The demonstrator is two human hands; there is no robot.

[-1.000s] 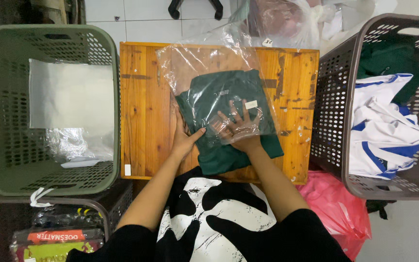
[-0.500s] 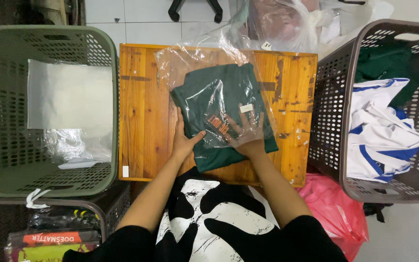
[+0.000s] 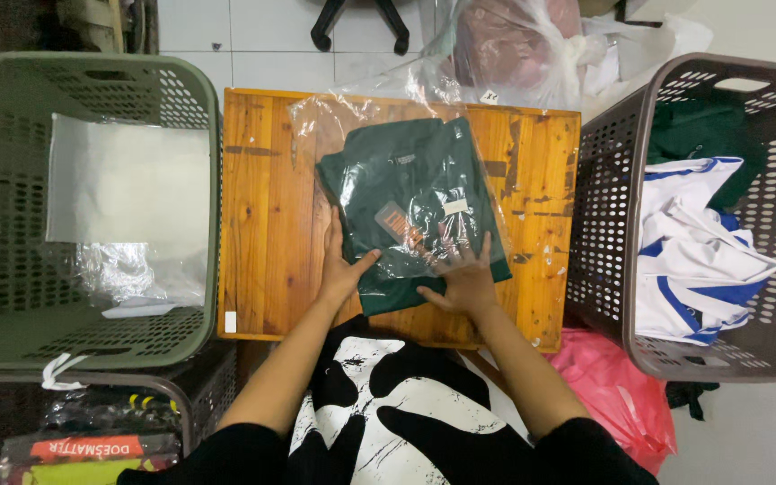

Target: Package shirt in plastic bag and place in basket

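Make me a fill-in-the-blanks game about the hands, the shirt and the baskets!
1. Both hands, left hand and right hand, press on a folded dark ____ shirt.
2. The shirt sits partly inside a clear ____ bag.
3. The bag lies on a ____ table.
4. The green basket is on the person's ____ side.

Missing words: green, plastic, wooden, left

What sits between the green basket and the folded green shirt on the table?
Bare wooden table only, as the head view shows; the left hand rests at the folded green shirt near edge, and the green basket stands beside the table.

Right basket (image 3: 648,359) cut off; shirt (image 3: 406,193) label unreadable.
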